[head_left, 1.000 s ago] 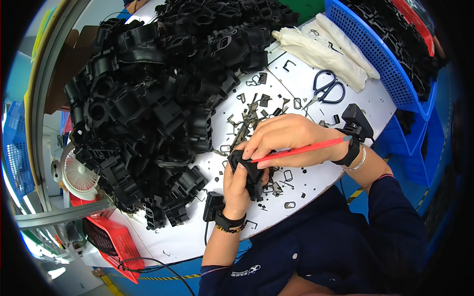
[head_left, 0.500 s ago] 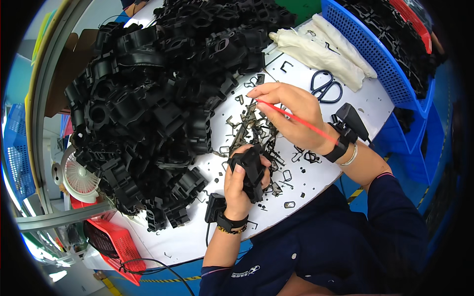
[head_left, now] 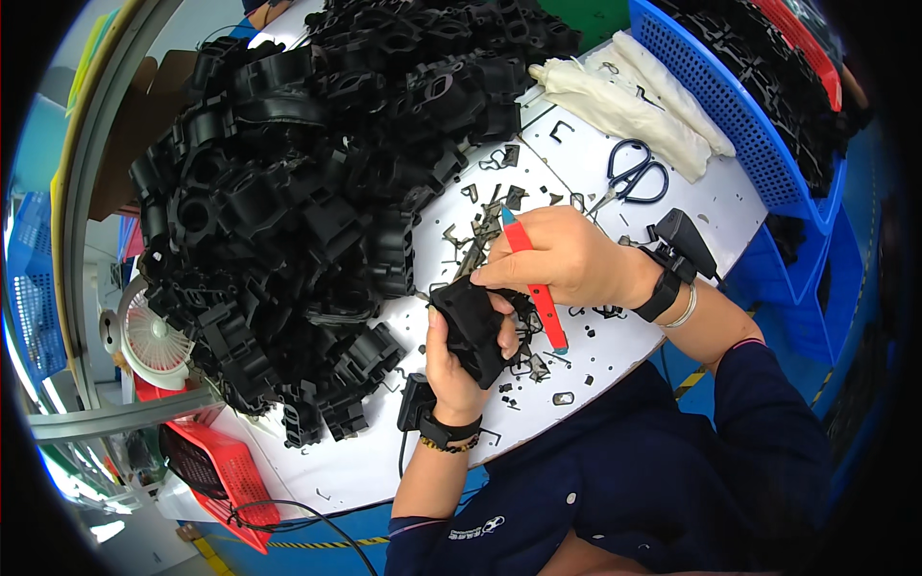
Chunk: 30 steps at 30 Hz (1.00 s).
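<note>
My left hand [head_left: 455,376] is closed around a black moulded plastic part [head_left: 469,322], thumb along its near left side and fingertips showing at its right. My right hand [head_left: 562,257] grips a slim red hand tool [head_left: 545,312] with blue ends, whose exact kind I cannot make out. The tool slants across the hand, one blue end above the knuckles and the other below the palm. The right thumb and fingertips meet the part's upper edge; any working tip there is hidden. Small dark plastic scraps [head_left: 535,368] lie under and around both hands.
A large heap of black plastic parts [head_left: 288,192] covers the left and far table. Dark-handled scissors [head_left: 636,175], white cloth gloves [head_left: 634,96] and a blue crate [head_left: 715,110] of black pieces stand at the right. A small fan [head_left: 157,341] and red basket [head_left: 226,470] are at the left.
My right hand has come down and nearer to the black part, and the red tool has turned to a steeper slant. The left hand has turned the part so a broader face shows.
</note>
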{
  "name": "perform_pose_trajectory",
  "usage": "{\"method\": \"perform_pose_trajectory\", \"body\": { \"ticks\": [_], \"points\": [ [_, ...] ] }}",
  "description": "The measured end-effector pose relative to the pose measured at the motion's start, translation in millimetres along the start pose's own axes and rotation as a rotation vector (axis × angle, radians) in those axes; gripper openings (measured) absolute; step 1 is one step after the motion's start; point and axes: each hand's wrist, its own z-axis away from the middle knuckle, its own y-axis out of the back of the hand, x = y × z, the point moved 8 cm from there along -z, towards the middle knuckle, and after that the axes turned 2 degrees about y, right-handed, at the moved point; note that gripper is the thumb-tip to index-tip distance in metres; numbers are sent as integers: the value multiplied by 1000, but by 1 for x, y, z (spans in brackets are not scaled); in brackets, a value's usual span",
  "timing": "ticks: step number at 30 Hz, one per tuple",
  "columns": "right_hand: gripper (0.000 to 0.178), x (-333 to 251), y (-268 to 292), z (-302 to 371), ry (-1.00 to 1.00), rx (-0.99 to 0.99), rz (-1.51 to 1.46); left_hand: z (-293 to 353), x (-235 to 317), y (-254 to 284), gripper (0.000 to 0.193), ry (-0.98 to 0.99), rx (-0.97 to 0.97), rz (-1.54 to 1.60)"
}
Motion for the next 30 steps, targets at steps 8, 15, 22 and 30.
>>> {"method": "perform_pose_trajectory", "body": {
  "ticks": [8,15,22,30],
  "points": [
    [25,-16,-1,-8,128,-94,235,-2,7,-8,59,-33,-43,13],
    [17,-7,8,-6,-2,51,236,1,6,-13,67,-2,-78,-44],
    [19,34,12,10,-465,122,-172,2,5,-12,67,-59,-100,-78],
    [32,30,-6,5,-551,-2,-569,-1,17,-14,79,-196,16,-386]
  ]
}}
